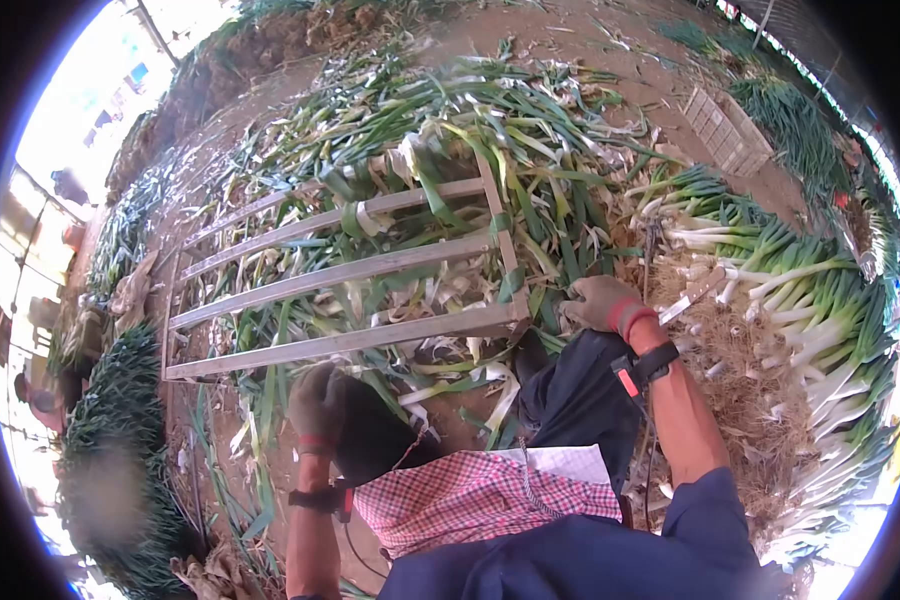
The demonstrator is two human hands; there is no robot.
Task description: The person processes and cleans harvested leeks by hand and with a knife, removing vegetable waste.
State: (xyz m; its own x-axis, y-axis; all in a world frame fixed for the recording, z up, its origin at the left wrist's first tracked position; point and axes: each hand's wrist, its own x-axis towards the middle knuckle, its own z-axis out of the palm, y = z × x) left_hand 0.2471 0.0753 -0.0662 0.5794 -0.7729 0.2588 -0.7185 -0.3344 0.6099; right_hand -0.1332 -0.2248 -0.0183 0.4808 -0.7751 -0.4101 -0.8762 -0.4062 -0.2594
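Observation:
My left hand (317, 402), in a grey-brown work glove, lies against my left knee beside the near end of a slatted metal rack (340, 280). Its fingers look stretched out, and I see nothing in them. At my right knee, just off the rack's right corner, is my right hand (602, 303), gloved alike. Its fingers are slightly bent and apart, with no held thing visible. Right of that wrist, a flat pale blade-like piece (692, 295) sticks up near a thin upright rod (649, 255). Loose green leek leaves (560, 215) hang around the rack's right bar.
Trimmed leeks or large green onions (810, 300) lie in a long row at right, roots (740, 390) toward me. Leaf scraps (390, 120) cover the ground beyond the rack. A plastic crate (727, 132) stands at the far right. Another green pile (120, 460) lies at left.

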